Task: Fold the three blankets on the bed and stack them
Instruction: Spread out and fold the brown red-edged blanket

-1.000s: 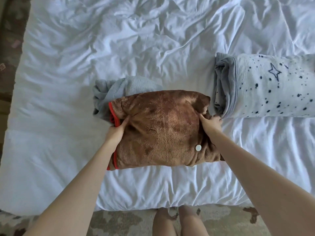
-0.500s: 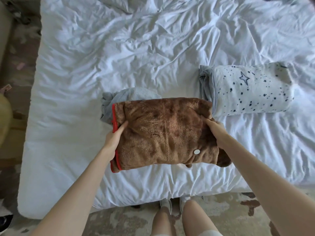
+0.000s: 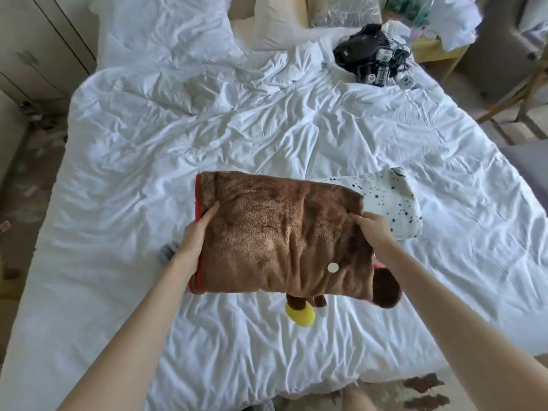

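Brown plush folded blanket (image 3: 281,232), gripped by left hand (image 3: 197,232) at nine o'clock and right hand (image 3: 375,229) at three, may sag open because loose bits (image 3: 299,311) dangle at six.

Wide bed (image 3: 267,129) across most of the view, under a crumpled white sheet in soft, even daylight. At its head, a white pillow (image 3: 166,28) on the left and a cream pillow (image 3: 272,22) just beside it. Near the far right corner of the sheet, a black tangle of gadgets and cables (image 3: 370,54). Left of the bed, pale cupboard doors (image 3: 38,40) with dark seams. Below them and along the near edge, a mottled floor (image 3: 26,173) in grey and brown patches. Beyond the right side, a yellow wooden table (image 3: 436,51) heaped with white cloth (image 3: 453,22), slanted wooden legs (image 3: 522,93), and the edge of a grey seat (image 3: 527,155).
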Available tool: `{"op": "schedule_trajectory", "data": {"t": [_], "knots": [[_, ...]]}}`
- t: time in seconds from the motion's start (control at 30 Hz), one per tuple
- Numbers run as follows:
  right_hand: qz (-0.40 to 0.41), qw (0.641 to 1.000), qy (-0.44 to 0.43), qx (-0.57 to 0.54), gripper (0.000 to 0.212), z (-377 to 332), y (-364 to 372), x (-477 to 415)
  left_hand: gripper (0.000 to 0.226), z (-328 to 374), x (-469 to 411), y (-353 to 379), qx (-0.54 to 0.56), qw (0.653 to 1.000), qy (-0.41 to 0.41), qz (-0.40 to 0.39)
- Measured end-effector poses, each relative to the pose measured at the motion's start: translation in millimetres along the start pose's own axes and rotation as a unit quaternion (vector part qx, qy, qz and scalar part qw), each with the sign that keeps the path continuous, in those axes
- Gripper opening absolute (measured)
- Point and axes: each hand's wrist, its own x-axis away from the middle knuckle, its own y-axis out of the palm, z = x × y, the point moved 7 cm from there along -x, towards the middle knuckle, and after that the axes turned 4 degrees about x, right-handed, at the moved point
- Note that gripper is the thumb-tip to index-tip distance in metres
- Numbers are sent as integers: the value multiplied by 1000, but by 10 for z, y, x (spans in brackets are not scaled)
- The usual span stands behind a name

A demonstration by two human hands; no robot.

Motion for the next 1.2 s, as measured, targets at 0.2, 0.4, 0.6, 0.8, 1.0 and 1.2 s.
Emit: {"op": "schedule_trajectory", "data": {"t": [0.2, 0.4, 0.6, 0.8, 1.0, 1.2], "knots": [[-109, 983, 81, -120, 19, 130, -561, -433, 65, 324, 170, 1128, -10, 998, 36, -43], [-115, 963, 123, -210, 29, 203, -1232, -740, 56, 823, 340, 2173, -23, 993, 79, -84], [-47, 981, 54, -178, 32, -233, -2110, -1202, 56, 1120, 311, 2979, 7, 990, 92, -107], [40, 991, -8, -125, 40, -514, -2532, -1795, 76, 717, -149, 3071, 17, 997, 51, -57], [-58, 998, -8, 38, 47, -77, -1850, -2315, 85, -357, -730, 2609, -162, 980, -90, 77], [-20, 990, -40, 135, 30, 171, -1600, -2515, 48, -508, -994, 2690, -189, 978, 12, 92]]}}
